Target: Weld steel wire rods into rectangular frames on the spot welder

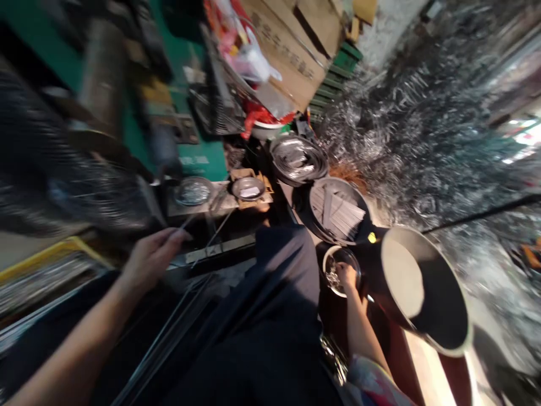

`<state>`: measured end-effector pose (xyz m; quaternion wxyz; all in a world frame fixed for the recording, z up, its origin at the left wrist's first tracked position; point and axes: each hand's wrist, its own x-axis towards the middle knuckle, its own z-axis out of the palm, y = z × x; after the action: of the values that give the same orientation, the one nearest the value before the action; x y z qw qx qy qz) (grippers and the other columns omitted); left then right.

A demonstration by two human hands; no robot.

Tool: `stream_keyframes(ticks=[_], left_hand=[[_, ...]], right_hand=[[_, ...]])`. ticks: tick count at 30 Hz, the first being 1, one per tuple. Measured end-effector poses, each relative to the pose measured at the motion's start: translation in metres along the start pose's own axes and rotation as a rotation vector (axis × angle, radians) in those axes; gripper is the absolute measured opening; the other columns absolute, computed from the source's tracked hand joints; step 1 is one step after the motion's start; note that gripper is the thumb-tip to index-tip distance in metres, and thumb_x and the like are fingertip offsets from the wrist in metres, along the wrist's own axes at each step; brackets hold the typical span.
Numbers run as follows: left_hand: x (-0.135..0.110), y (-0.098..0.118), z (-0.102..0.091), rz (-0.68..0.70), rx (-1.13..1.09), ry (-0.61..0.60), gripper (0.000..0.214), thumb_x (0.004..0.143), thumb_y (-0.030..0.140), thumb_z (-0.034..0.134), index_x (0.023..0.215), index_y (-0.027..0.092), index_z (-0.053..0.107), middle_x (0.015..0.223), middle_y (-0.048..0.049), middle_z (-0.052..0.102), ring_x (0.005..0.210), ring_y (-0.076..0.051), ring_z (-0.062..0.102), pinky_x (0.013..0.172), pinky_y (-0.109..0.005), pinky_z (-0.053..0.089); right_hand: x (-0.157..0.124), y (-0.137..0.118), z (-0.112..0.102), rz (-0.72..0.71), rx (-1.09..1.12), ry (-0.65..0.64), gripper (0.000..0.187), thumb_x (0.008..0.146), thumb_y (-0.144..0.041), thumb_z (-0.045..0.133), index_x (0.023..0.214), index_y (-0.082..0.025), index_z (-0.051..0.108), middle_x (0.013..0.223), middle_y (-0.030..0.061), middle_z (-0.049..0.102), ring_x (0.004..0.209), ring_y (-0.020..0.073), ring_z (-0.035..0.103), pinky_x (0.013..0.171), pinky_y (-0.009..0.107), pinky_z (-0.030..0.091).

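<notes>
Left hand [153,255] pinching thin, straight, pale rod [186,221], blurred, left of dark-trousered knee [285,254]; right hand [347,275] inside round, pale-rimmed bowl [324,268] of shiny, jumbled metal bits [332,278], grip can't tell; matte grey strips [342,214] fill dark pan [360,198] nearby.

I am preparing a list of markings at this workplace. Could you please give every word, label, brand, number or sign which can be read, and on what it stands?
No text can be read with certainty.
Cardboard box: rows of dark printed characters, apparently Chinese, too blurred to quote.
Green panel: short white lettering, too small and blurred to read.
</notes>
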<state>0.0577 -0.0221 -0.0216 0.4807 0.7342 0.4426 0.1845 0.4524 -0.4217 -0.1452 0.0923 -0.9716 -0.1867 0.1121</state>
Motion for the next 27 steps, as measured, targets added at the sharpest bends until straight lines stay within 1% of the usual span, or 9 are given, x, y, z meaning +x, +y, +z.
stream_keyframes(ticks=[2, 7, 10, 12, 16, 19, 21, 24, 27], left_hand=[[0.000, -0.001, -0.008, 0.038, 0.051, 0.024, 0.033, 0.092, 0.043, 0.048, 0.090, 0.016, 0.066, 0.051, 0.0054, 0.037, 0.050, -0.011, 0.036, 0.048, -0.022, 0.027], [0.006, 0.001, -0.016, 0.208, 0.210, 0.070, 0.035, 0.090, 0.046, 0.045, 0.081, 0.019, 0.066, 0.058, 0.0007, 0.055, 0.052, -0.015, 0.044, 0.054, -0.024, 0.033], [0.008, 0.006, -0.021, 0.256, 0.247, 0.054, 0.032, 0.089, 0.042, 0.046, 0.076, 0.021, 0.065, 0.053, 0.0007, 0.052, 0.048, -0.015, 0.043, 0.053, -0.025, 0.031], [0.008, 0.012, -0.023, 0.286, 0.235, 0.046, 0.030, 0.088, 0.039, 0.048, 0.072, 0.020, 0.065, 0.050, 0.0014, 0.047, 0.047, -0.015, 0.041, 0.053, -0.025, 0.029], [0.008, 0.027, -0.025, 0.351, 0.149, 0.086, 0.026, 0.090, 0.034, 0.050, 0.075, 0.020, 0.066, 0.053, 0.0010, 0.048, 0.050, -0.016, 0.042, 0.057, -0.025, 0.030], [0.015, 0.035, -0.021, 0.386, 0.150, 0.113, 0.024, 0.091, 0.031, 0.051, 0.075, 0.021, 0.065, 0.056, -0.0013, 0.050, 0.054, -0.018, 0.046, 0.061, -0.027, 0.032], [0.026, 0.037, -0.014, 0.381, 0.201, 0.112, 0.023, 0.089, 0.030, 0.054, 0.071, 0.021, 0.064, 0.057, -0.0042, 0.050, 0.057, -0.021, 0.049, 0.064, -0.030, 0.033], [0.046, 0.035, -0.003, 0.346, 0.248, 0.118, 0.019, 0.083, 0.028, 0.062, 0.066, 0.020, 0.063, 0.058, -0.0075, 0.050, 0.065, -0.027, 0.054, 0.070, -0.034, 0.036], [0.055, 0.027, -0.002, 0.305, 0.289, 0.104, 0.014, 0.080, 0.027, 0.065, 0.068, 0.019, 0.065, 0.061, -0.0099, 0.053, 0.074, -0.031, 0.059, 0.076, -0.037, 0.039]], right_hand=[[0.002, 0.003, -0.005, 0.014, -0.019, 0.020, 0.025, 0.088, -0.023, 0.049, 0.082, -0.020, 0.073, 0.074, 0.0134, 0.071, 0.070, 0.0274, 0.069, 0.063, 0.035, 0.048], [0.005, 0.008, -0.011, 0.079, -0.083, -0.007, 0.028, 0.082, -0.021, 0.047, 0.088, -0.015, 0.073, 0.064, 0.0148, 0.068, 0.061, 0.0315, 0.069, 0.057, 0.039, 0.050], [0.007, 0.002, -0.022, 0.050, -0.099, -0.038, 0.025, 0.076, -0.018, 0.051, 0.084, -0.016, 0.074, 0.067, 0.0155, 0.070, 0.066, 0.0313, 0.071, 0.061, 0.038, 0.052], [0.013, -0.014, -0.035, -0.002, -0.097, -0.034, 0.026, 0.076, -0.019, 0.052, 0.086, -0.018, 0.075, 0.078, 0.0166, 0.074, 0.077, 0.0309, 0.073, 0.069, 0.037, 0.052], [0.029, -0.087, -0.068, -0.228, 0.041, 0.120, 0.035, 0.086, -0.040, 0.048, 0.098, -0.020, 0.075, 0.092, 0.0156, 0.075, 0.086, 0.0301, 0.071, 0.076, 0.035, 0.051], [0.034, -0.159, -0.087, -0.398, 0.155, 0.225, 0.041, 0.090, -0.046, 0.041, 0.097, -0.019, 0.072, 0.083, 0.0127, 0.073, 0.075, 0.0264, 0.068, 0.070, 0.033, 0.048], [0.031, -0.202, -0.092, -0.465, 0.235, 0.240, 0.043, 0.091, -0.050, 0.041, 0.094, -0.018, 0.070, 0.076, 0.0099, 0.070, 0.067, 0.0236, 0.064, 0.067, 0.032, 0.046], [0.021, -0.252, -0.083, -0.552, 0.499, 0.185, 0.046, 0.089, -0.058, 0.046, 0.089, -0.016, 0.066, 0.069, 0.0053, 0.064, 0.062, 0.0193, 0.058, 0.063, 0.030, 0.045], [0.002, -0.292, -0.059, -0.523, 0.931, -0.078, 0.048, 0.083, -0.061, 0.056, 0.093, -0.015, 0.065, 0.068, 0.0013, 0.061, 0.055, 0.0146, 0.054, 0.054, 0.027, 0.046]])
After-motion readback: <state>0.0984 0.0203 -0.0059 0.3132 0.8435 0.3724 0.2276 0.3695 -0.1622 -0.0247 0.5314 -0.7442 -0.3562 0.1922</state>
